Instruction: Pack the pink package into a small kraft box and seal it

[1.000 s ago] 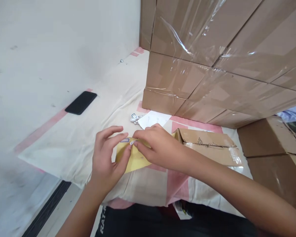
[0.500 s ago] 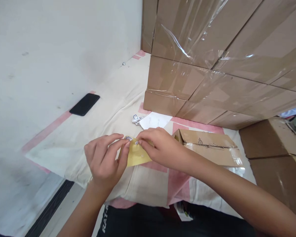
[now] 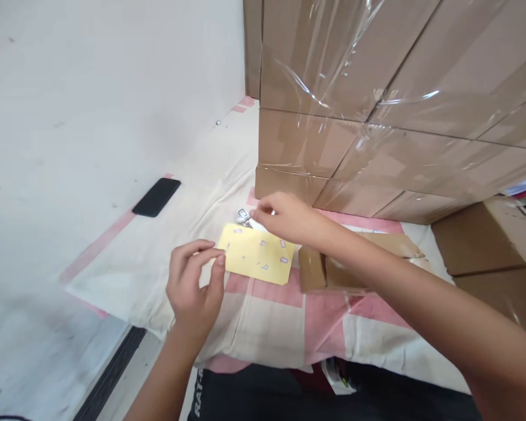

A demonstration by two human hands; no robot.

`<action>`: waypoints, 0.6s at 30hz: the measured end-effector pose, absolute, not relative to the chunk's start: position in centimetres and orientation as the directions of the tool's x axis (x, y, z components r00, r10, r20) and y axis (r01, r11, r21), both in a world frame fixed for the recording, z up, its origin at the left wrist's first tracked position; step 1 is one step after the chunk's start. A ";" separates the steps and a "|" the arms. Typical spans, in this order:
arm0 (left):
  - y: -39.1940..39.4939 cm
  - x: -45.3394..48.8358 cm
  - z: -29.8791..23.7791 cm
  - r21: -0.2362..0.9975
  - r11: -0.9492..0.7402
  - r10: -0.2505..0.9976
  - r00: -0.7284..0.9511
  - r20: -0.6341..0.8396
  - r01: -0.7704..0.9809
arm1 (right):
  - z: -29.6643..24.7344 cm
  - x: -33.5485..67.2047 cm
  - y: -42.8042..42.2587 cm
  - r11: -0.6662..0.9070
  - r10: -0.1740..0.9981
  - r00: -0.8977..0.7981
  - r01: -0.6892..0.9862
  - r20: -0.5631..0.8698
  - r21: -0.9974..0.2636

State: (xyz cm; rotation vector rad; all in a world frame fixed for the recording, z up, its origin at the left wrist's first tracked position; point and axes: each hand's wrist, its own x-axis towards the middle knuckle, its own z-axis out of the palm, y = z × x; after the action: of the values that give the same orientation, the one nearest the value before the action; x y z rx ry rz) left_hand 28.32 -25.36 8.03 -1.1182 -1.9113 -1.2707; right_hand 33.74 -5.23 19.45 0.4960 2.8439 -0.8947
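Black phone [image 3: 156, 197] lies left, then my left hand [image 3: 195, 295] curls at the left edge of the central yellow card [image 3: 252, 250]. My half-closed right hand [image 3: 284, 216] reaches small pieces [image 3: 242, 217] beyond; I cannot tell either grip. That forearm [image 3: 377, 269] partly blocks a box [image 3: 312, 270] before cartons [image 3: 403, 158].

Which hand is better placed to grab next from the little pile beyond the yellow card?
Probably the right hand: it's beside the little pile; the left hand is by the left edge of the yellow card.
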 end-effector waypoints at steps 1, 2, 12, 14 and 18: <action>-25.5 28.4 8.0 0.371 0.193 0.360 -0.417 0.835 0.909 | 19.8 34.9 -5.6 0.649 0.221 -0.924 0.377 -0.311 -0.661; -25.5 28.6 7.9 0.302 0.181 0.396 -0.350 0.849 0.936 | 20.1 36.3 -6.0 0.529 0.156 -0.903 0.419 -0.401 -0.738; -22.3 34.0 8.7 0.047 -0.223 0.473 0.066 0.879 0.974 | 18.1 51.2 -6.5 0.304 0.263 -0.890 0.443 -0.373 -0.843; -20.6 35.6 8.4 0.162 -0.211 0.533 -0.025 0.846 0.964 | 17.7 55.1 -4.6 0.330 0.409 -0.877 0.401 -0.253 -0.854; -16.6 37.5 7.8 0.267 -0.177 0.714 -0.064 0.697 0.947 | 15.6 62.4 0.4 0.244 0.748 -0.663 0.313 -0.027 -0.918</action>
State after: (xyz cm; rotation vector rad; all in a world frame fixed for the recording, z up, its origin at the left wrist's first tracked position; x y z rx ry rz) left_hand 37.53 -16.59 7.84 -1.9112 -1.7859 -1.0872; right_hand 62.42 0.35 15.63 1.2797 2.7777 -1.8516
